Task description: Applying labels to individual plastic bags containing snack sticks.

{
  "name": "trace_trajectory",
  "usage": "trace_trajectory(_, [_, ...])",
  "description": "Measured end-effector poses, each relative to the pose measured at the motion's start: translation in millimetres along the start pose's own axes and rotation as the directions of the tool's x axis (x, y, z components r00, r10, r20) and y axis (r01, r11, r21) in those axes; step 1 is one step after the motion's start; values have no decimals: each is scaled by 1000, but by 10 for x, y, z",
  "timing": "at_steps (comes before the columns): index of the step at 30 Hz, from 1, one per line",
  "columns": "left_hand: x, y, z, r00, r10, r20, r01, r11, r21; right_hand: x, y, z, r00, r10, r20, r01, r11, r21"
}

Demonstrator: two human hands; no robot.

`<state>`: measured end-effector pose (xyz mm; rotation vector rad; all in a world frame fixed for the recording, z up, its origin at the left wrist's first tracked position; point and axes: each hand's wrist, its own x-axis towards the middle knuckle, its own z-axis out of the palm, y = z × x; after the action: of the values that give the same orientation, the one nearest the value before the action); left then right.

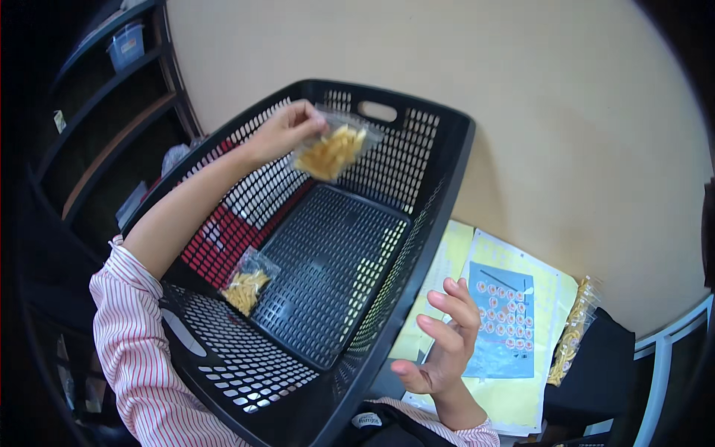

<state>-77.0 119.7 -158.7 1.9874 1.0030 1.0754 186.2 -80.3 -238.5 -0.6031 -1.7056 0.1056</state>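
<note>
A large black plastic basket (385, 329) with perforated walls stands in front of me. My left hand (296, 125) reaches over its far part and pinches the top edge of a clear plastic bag of yellow snack pieces (334, 152), slightly blurred. A similar small bag (246, 285) lies on the basket floor, in the near left corner. Outside the basket on the right, my right hand (447, 335) is raised with its fingers apart and holds nothing. It is above yellow sheets with a blue printed panel (503, 357).
Several snack packs (570, 341) lie in a row at the right edge of the sheets, beside a dark cloth (597, 363). A plain wall (558, 112) rises beyond the basket. At the left is a shelf rack (117, 156) with a blue plastic container (127, 47).
</note>
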Motion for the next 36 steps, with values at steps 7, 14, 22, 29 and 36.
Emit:
trace_trajectory(7, [467, 1521, 515, 818, 556, -147, -494, 811, 314, 28, 4, -472, 980, -37, -195, 31, 999, -34])
trace_trajectory(14, [593, 2524, 1975, 745, 634, 209, -623, 773, -121, 318, 94, -1490, 792, 208, -574, -70, 965, 253])
trace_trajectory(22, [220, 2810, 3456, 639, 582, 503, -450, 813, -369, -35, -63, -2699, 671, 247, -699, 53, 925, 376])
trace_trajectory(29, [-311, 2401, 4095, 806, 469, 361, -249, 822, -513, -484, -148, -2992, 743, 259, -617, -333, 943, -5])
trace_trajectory(36, [-796, 1978, 4327, 962, 259, 83, -153, 767, -624, -793, -95, -2747, 844, 331, -421, -361, 932, 8])
